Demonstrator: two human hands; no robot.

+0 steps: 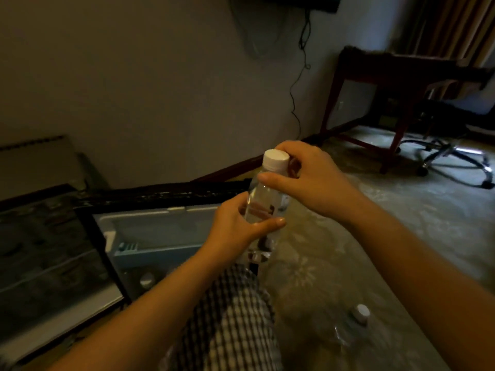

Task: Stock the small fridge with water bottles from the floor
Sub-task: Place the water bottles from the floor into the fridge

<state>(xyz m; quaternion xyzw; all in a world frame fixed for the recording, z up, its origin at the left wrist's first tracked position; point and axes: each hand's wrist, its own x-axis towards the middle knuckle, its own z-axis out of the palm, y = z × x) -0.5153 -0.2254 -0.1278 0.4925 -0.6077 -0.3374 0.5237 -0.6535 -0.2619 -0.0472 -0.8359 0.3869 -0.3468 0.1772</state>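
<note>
A clear water bottle point(263, 195) with a white cap is held upright in mid-air in front of me. My left hand point(238, 226) wraps around its middle from the left. My right hand point(308, 178) grips its neck and shoulder just under the cap. The small fridge point(53, 258) stands open at the lower left, its dark interior with a shelf visible. Its open door point(158, 231) shows pale blue shelves, and a white bottle cap point(146, 280) sits in the lower door shelf. Another bottle point(356, 321) lies on the floor at the lower right.
My knee in checked fabric point(235, 317) is between my arms. Patterned carpet point(375, 223) covers the floor. A dark wooden table point(396, 76) and an office chair point(450, 156) stand at the far right. A cable point(297, 84) hangs down the wall.
</note>
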